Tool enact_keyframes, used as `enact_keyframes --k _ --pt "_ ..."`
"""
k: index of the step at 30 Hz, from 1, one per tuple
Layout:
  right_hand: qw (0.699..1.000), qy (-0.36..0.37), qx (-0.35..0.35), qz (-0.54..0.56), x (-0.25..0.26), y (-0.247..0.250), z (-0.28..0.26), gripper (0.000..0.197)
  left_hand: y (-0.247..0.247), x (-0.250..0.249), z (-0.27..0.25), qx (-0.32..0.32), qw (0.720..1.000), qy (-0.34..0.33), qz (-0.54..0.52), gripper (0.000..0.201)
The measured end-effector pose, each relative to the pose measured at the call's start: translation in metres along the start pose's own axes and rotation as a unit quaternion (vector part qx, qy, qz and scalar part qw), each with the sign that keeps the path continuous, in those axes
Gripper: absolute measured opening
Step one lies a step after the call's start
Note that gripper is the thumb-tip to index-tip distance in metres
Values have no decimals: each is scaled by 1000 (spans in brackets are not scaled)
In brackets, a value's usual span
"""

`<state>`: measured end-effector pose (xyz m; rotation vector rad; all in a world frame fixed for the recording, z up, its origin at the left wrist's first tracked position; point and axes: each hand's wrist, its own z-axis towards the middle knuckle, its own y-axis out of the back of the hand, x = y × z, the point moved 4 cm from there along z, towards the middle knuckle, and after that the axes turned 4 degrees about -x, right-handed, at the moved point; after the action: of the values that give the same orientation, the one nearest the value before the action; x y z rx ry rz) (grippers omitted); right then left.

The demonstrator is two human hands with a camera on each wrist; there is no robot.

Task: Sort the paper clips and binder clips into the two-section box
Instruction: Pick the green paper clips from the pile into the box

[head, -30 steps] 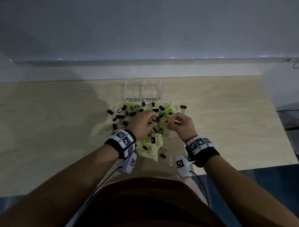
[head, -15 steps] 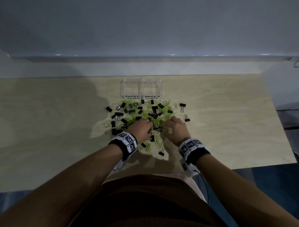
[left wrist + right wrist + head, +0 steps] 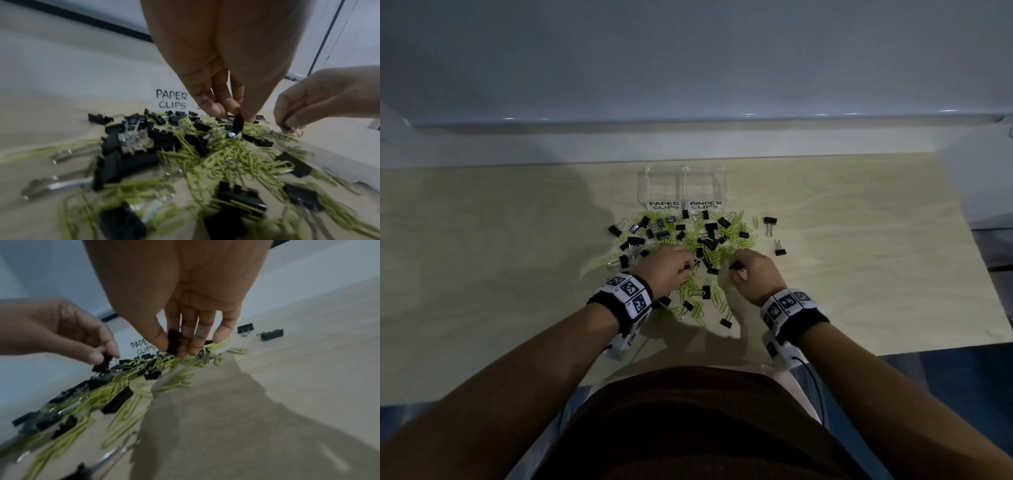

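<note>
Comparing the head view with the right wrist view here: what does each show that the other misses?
Only the head view shows the whole clear plastic two-section box, both compartments holding nothing, and its BINDER CLIPS label. Only the right wrist view shows the right hand pinching a black binder clip between thumb and fingers. Both show the left hand pinching another black clip over the pile of green paper clips.

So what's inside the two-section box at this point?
In the head view both sections of the clear two-section box look empty; only table colour shows through. Its labels hide the lowest front strip. Each hand, left and right, pinches a black binder clip over the pile.
</note>
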<state>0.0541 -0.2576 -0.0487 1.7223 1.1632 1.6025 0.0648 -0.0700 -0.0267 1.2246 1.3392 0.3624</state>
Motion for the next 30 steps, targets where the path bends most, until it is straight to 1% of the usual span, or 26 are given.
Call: enact_keyframes --k 2,4,6,8,10,12,14,15,17,18,19,20,22,26,28,30 --pt "999 -10 -40 17 -8 12 -1 12 8 5 -2 -6 1000 -3 3 12" --pt "996 -44 -70 13 -23 24 1 12 16 14 -4 -31 999 17 -9 9" --pt "992 -92 -85 -4 -43 33 3 11 25 28 -6 -76 994 66 -42 7" --pt "988 -127 -80 -46 -56 38 4 14 31 46 -12 -108 986 116 -57 9" --pt "982 -124 -73 -122 -55 39 1 18 34 60 -20 -128 983 135 -13 16" --pt "983 -82 -67 -149 -39 35 -5 21 32 61 -25 -132 983 124 29 23" --pt "992 -23 -33 -120 -15 24 -12 21 21 44 -28 -101 992 74 28 22" --pt "994 0 -2 -107 -2 16 -15 21 11 32 -29 -64 997 41 19 19" --pt "992 36 60 -104 20 -1 -20 25 -12 10 -30 47 999 -11 21 18" --pt "988 49 87 -114 29 -9 -21 29 -23 2 -31 97 994 -24 35 21" --pt "984 59 108 -129 35 -15 -22 35 -33 -3 -30 129 990 -28 52 25" --pt "980 61 123 -143 37 -20 -21 41 -40 -4 -30 143 987 -26 68 28" --pt "977 52 131 -158 38 -24 -20 47 -48 -5 -29 142 986 -20 87 30" --pt "978 55 125 -157 39 -28 -20 46 -52 -4 -31 106 991 -2 83 21" --pt "982 61 108 -141 39 -27 -22 43 -51 -2 -33 88 994 -4 64 18" --pt "988 77 61 -121 41 -22 -23 33 -47 1 -36 65 997 -14 32 22"
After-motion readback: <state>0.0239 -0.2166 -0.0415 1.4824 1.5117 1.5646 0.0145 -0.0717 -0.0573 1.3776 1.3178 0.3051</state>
